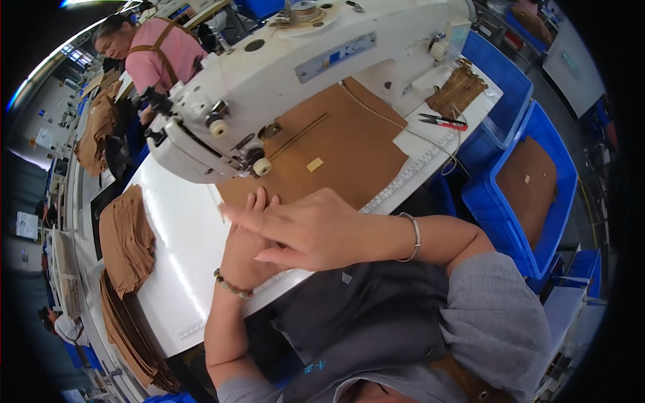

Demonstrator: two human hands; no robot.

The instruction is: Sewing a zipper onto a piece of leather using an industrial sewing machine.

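Observation:
A large brown leather-like panel [366, 144] lies under the arm of a white sewing machine [282, 74], with a small yellow sticker [314, 164] and a long narrow slit on it. My left hand [243, 248], below a beaded bracelet, rests with its fingertips on the panel's near left edge, close to the machine's head. Crossing over it, my right hand [312, 228] has its index finger stretched left and its thumb apart. Nothing shows in either hand. Part of the left hand is hidden beneath the right one.
Stacked brown pieces [126, 232] lie at the table's left, with more folded pieces [127, 329] nearer me. Red-handled thread snips [443, 122] and a brown scrap bundle [457, 87] lie right. Blue bins [568, 178] stand beyond. A person in pink [158, 57] works at far left.

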